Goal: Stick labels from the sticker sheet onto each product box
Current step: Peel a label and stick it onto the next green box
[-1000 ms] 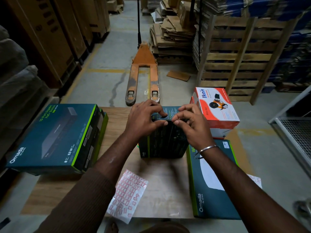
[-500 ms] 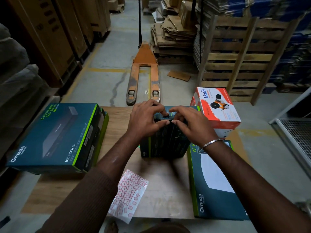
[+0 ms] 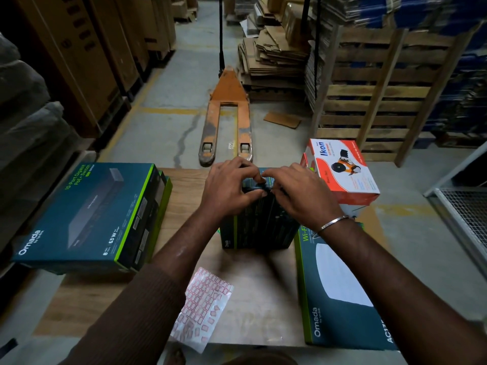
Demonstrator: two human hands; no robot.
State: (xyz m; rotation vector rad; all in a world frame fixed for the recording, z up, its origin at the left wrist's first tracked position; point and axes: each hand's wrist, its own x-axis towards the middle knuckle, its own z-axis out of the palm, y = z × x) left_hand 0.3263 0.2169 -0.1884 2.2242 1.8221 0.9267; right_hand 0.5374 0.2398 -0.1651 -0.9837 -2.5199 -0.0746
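Box top (image 3: 259,227) — under curled fingers (image 3: 253,177).

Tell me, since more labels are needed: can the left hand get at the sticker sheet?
Probably yes: the sticker sheet lies uncovered just under the left hand's forearm.

It was a warehouse: an orange pallet jack (image 3: 226,119) stood on the concrete floor (image 3: 168,127) among wooden pallets (image 3: 369,101) and flattened cardboard (image 3: 274,61).

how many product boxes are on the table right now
At least 5: Omada switch box at left with another box under it, upright dark box under both hands, Wi-Fi box at right, Ikon box behind. More may be hidden.
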